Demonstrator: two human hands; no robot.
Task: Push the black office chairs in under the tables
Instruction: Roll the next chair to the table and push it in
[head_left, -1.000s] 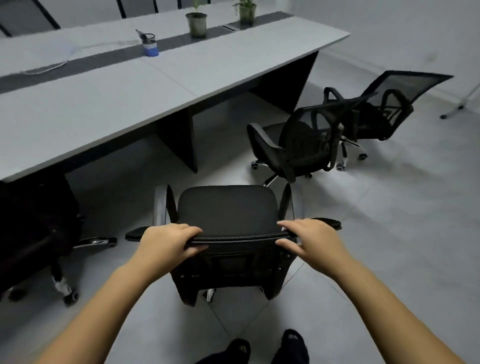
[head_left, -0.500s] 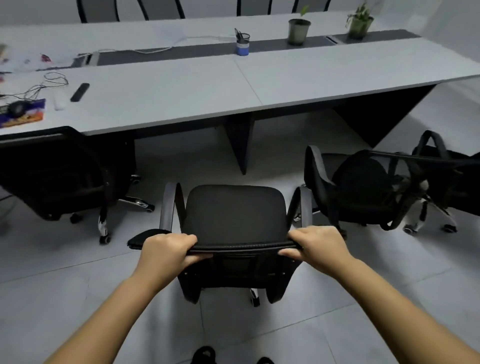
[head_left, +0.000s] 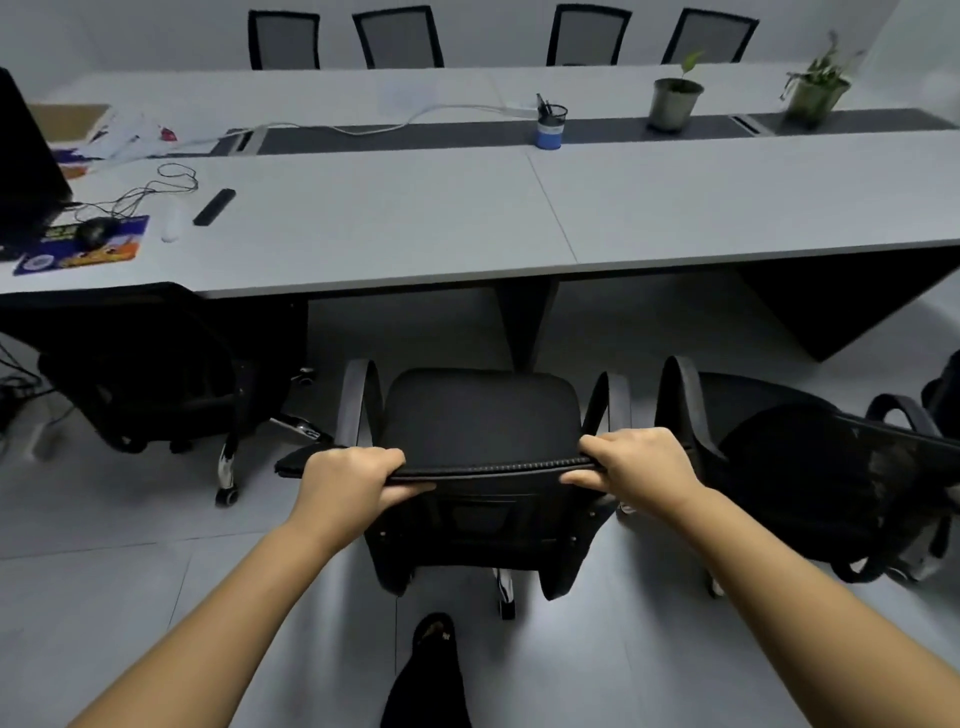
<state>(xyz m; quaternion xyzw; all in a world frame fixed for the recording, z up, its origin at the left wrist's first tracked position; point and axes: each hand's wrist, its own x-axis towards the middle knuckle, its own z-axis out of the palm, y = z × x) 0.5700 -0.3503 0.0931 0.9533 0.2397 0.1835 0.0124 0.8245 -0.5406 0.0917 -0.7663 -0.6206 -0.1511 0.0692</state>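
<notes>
Front and centre: black padded office chair (head_left: 480, 415), both hands on its backrest top edge.
Left hand (head_left: 345, 480) and right hand (head_left: 636, 467) each have fingers curled over the edge, thumbs under. Versus half a second ago, chair sits squarer to the long grey table (head_left: 395, 228) and closer, seat front near the edge, probably not under. Second black mesh chair (head_left: 789, 457) just beside, right.

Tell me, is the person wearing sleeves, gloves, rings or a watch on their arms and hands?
No. The left hand and right hand are bare, with no gloves, and no rings or watch show. Both forearms are uncovered as far as the picture shows, so no sleeves are visible.
</notes>
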